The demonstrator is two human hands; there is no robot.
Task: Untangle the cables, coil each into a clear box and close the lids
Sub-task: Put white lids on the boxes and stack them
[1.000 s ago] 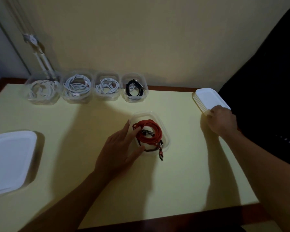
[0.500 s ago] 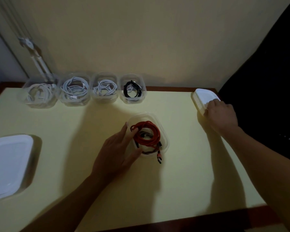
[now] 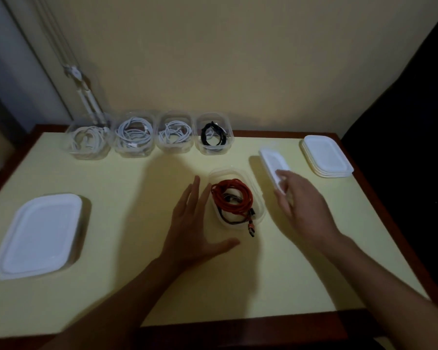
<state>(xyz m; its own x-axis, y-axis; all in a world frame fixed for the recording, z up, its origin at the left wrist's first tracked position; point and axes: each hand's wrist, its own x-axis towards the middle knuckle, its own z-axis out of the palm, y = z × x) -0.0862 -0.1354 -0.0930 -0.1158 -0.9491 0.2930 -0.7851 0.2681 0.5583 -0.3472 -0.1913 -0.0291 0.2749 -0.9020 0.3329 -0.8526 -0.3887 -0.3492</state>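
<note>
The red cable (image 3: 232,198) lies coiled in a clear box (image 3: 261,210) near the middle of the table (image 3: 137,198). The box has no lid on it. The cable's plug (image 3: 250,227) hangs out over the near rim and rests on the table.

The left hand (image 3: 190,223) sits just left of the box, holding nothing. Its fingers (image 3: 195,190) are straight and close together along the box's left side, and the thumb (image 3: 225,245) is spread wide below the near rim. Whether they touch the box is hard to tell.

The right hand (image 3: 306,210) is just right of the box, blurred. Its fingers grip the near end of a white lid (image 3: 272,160), which tilts away from the hand.

A stack of lids (image 3: 326,157) lies near the far right corner of the table. Along the far edge stands a row of four boxes (image 3: 134,150), all uncovered. Three hold white cables (image 3: 133,133) and the rightmost holds a black cable (image 3: 213,135). A large white lid (image 3: 39,233) lies flat on the left side of the table, well apart from the rest.
</note>
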